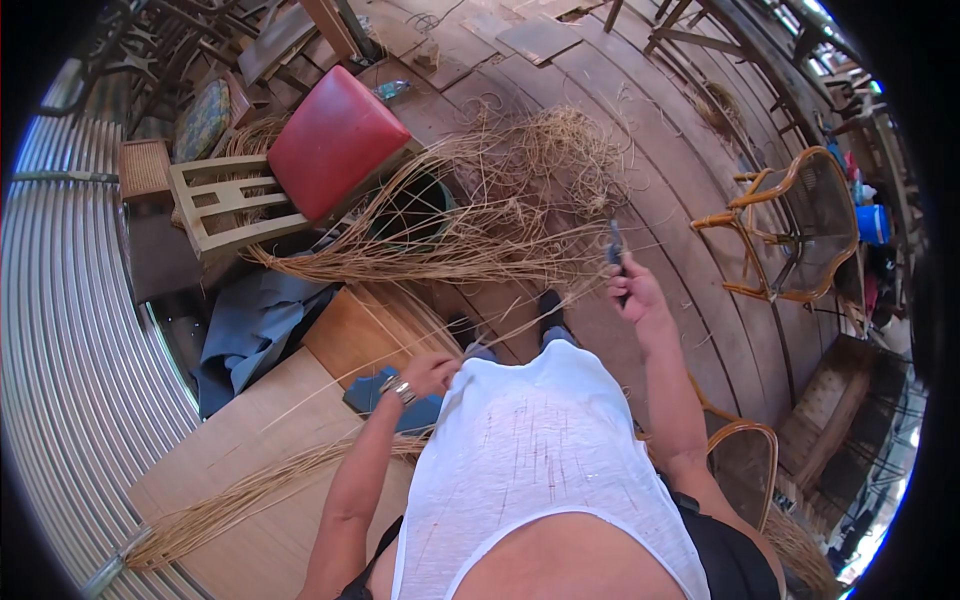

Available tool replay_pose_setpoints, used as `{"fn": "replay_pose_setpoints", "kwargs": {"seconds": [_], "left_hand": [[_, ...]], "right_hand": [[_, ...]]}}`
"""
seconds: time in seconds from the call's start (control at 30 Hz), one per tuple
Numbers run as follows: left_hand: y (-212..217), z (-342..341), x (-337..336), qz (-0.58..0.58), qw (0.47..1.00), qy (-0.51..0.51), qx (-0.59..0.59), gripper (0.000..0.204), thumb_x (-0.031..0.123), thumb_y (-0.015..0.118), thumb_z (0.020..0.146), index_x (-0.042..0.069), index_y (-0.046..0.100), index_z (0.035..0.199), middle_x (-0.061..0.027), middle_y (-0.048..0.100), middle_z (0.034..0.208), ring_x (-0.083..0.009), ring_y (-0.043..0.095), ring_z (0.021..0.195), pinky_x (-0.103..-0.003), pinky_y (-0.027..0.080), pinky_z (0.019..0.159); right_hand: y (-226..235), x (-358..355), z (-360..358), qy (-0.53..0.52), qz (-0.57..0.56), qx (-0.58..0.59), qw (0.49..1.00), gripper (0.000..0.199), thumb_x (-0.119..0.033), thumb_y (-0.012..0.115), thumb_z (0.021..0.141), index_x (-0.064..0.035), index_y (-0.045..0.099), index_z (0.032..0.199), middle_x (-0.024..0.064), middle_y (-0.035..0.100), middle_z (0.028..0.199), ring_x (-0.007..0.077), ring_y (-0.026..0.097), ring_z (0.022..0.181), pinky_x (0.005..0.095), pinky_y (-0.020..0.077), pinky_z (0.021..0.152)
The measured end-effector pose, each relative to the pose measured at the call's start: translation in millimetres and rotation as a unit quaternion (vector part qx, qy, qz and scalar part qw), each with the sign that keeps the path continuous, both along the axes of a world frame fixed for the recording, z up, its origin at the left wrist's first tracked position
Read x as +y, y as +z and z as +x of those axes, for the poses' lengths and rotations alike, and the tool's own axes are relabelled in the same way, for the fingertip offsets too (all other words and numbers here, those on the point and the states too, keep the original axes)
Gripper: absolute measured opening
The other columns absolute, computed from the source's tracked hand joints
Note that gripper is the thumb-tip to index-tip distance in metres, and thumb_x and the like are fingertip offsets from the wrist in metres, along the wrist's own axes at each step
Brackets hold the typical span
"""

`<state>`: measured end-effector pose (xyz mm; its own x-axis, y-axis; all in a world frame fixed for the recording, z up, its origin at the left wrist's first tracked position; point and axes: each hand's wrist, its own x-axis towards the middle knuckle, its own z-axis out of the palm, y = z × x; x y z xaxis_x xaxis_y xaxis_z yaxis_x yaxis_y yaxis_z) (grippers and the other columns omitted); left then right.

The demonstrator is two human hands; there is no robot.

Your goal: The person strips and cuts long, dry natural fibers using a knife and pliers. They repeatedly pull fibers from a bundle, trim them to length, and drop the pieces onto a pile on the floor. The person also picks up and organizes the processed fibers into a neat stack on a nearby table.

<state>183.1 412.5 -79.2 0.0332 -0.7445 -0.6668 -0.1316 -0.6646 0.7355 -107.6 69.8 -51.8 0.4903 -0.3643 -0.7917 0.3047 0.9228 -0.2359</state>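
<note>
- The pliers-like tool point(614, 242) is pointing to about 12 o'clock, its long axis running away from the person's body.
- It is projecting beyond the right hand point(640, 290), whose fingers are wrapping around its dark handles.
- Thin cane strands point(528, 325) are extending toward 2 o'clock from the left hand point(432, 374), whose fingers are pinching them narrowly.
- A cane bundle point(430, 268) is lying at the tool's 9 o'clock.
- Open plank floor point(675, 225) is stretching toward 3 o'clock, a rattan chair point(825, 225) bounding it.
</note>
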Motion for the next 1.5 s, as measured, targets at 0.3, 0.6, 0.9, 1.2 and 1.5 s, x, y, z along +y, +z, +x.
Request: {"fn": "replay_pose_setpoints", "kwargs": {"seconds": [0.3,0.6,0.9,1.2,1.5], "left_hand": [[-6.6,66.3,75.4,0.070,0.830,0.504,0.230,0.020,0.027,0.055,0.095,0.009,0.061,0.095,-0.0013,0.061,0.071,-0.0082,0.041,0.041,-0.022,0.030,0.037],[-50.0,71.9,69.1,0.263,0.935,-0.057,-0.229,0.024,0.021,0.051,0.087,0.002,0.067,0.091,-0.0106,0.070,0.073,-0.0189,0.054,0.048,-0.035,0.046,0.047],[-36.6,-82.0,-130.0,0.007,0.957,0.209,0.200,0.016,0.017,0.050,0.097,0.003,0.056,0.101,-0.0056,0.063,0.079,-0.0090,0.055,0.057,-0.023,0.044,0.048],[49.7,-166.0,-233.0,-0.025,0.981,0.010,0.190,0.019,0.020,0.053,0.097,0.002,0.056,0.105,-0.0047,0.065,0.078,-0.0078,0.059,0.062,-0.023,0.051,0.059],[40.7,-182.9,-221.2,-0.060,0.987,0.010,0.150,0.027,0.025,0.053,0.096,0.000,0.061,0.088,-0.0035,0.063,0.071,-0.0066,0.055,0.061,-0.022,0.045,0.056]], "right_hand": [[1.8,-38.8,-116.5,-0.065,-0.046,0.080,0.994,0.019,-0.031,0.047,0.099,-0.0126,0.052,0.098,-0.0005,0.051,0.070,0.0049,0.046,0.053,0.0191,0.0346,0.044],[-88.7,-22.5,-222.4,0.579,-0.289,0.557,0.521,0.028,-0.021,0.054,0.087,-0.0024,0.053,0.108,0.0269,0.064,0.094,0.0444,0.059,0.099,0.0498,0.0485,0.083],[-32.0,53.5,-153.5,0.357,-0.503,0.476,0.627,0.014,-0.019,0.053,0.092,-0.0054,0.049,0.096,0.0197,0.064,0.079,0.0371,0.064,0.071,0.0454,0.0502,0.063],[39.5,64.5,-74.8,0.168,-0.399,0.270,0.860,0.014,-0.023,0.048,0.099,-0.0088,0.048,0.096,0.0059,0.062,0.072,0.0105,0.054,0.046,0.0275,0.0420,0.040],[35.8,84.7,-38.8,0.098,-0.447,0.327,0.827,0.020,-0.021,0.052,0.098,-0.0019,0.050,0.092,0.0031,0.059,0.066,0.0084,0.053,0.046,0.0248,0.0426,0.040]]}}
